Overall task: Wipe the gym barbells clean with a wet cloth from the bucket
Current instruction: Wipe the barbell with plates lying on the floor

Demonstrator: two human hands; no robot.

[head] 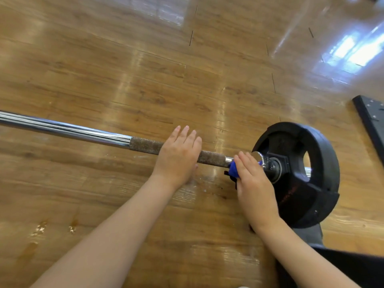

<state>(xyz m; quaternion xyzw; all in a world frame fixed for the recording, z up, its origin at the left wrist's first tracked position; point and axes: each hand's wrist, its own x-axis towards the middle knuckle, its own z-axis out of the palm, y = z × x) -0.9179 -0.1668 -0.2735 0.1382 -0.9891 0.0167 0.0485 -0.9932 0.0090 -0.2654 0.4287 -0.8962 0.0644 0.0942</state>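
In the head view, the barbell (83, 132) is laid on the wooden floor (124, 59), steadied, it seems, by the left hand (176, 156), which is rested flat, fingers straight, on the rusty knurled stretch left of the weight plate (307, 175). The blue cloth (233, 170) is pressed onto the shaft just beside that plate by the right hand (253, 183), fingers extended over it, probably to scrub the collar.
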